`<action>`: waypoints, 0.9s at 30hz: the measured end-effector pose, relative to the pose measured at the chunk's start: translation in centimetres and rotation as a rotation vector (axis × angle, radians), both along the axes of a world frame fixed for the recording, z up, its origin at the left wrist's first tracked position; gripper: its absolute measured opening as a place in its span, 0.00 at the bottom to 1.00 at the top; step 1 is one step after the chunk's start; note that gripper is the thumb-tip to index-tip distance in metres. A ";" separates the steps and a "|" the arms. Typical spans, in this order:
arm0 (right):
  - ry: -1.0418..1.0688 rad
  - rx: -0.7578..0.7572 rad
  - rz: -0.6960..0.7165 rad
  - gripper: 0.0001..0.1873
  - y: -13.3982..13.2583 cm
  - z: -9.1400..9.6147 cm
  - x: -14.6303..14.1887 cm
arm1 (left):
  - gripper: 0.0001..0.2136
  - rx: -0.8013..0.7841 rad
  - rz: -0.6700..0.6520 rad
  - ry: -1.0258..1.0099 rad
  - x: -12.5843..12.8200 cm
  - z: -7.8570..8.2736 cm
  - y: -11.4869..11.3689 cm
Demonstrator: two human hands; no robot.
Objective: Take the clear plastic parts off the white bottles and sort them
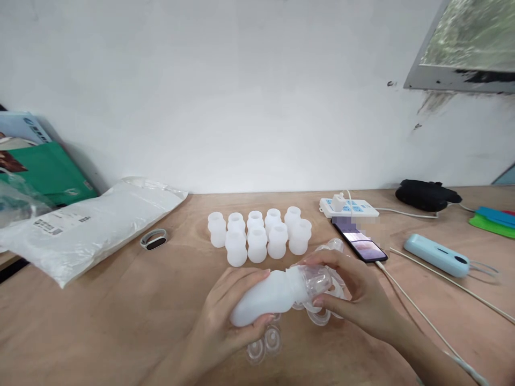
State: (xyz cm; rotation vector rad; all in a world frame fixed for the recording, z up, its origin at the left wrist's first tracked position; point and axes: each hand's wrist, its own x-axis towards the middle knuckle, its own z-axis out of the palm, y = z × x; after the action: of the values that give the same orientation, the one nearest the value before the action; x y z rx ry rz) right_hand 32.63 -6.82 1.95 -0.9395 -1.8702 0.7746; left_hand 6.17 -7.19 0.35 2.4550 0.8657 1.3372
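my left hand [225, 311] wraps the white silicone bottle [267, 297], held just over the table [100, 321]; my right hand [358, 292] pinches the clear cap [316, 280] at its neck, fingers closed. nine finished-looking white pieces [259, 233] stand in two rows behind. loose clear caps [263, 346] lie under my hands, so more seems left. phone [364, 244], power strip [348, 207] and cable [422, 316] sit right, bag [88, 225] left; nothing blocks.
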 end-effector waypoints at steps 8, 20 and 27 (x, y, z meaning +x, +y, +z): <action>-0.019 0.022 -0.028 0.18 0.1 -1.4 -0.5 | 0.21 0.075 0.013 0.066 -0.2 0.2 0.0; 0.032 0.082 -0.090 0.19 0.1 -2.6 -1.7 | 0.18 0.080 -0.001 0.113 -0.7 -1.3 0.8; 0.034 0.082 -0.080 0.23 0.4 -2.9 -1.0 | 0.18 0.056 0.020 0.067 -0.9 -1.2 1.0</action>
State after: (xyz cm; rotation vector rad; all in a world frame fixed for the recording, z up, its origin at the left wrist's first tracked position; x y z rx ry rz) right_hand 31.62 -6.41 -0.94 -0.9376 -1.8100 0.6566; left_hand 5.23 -6.19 -0.89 2.5540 0.8821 1.3105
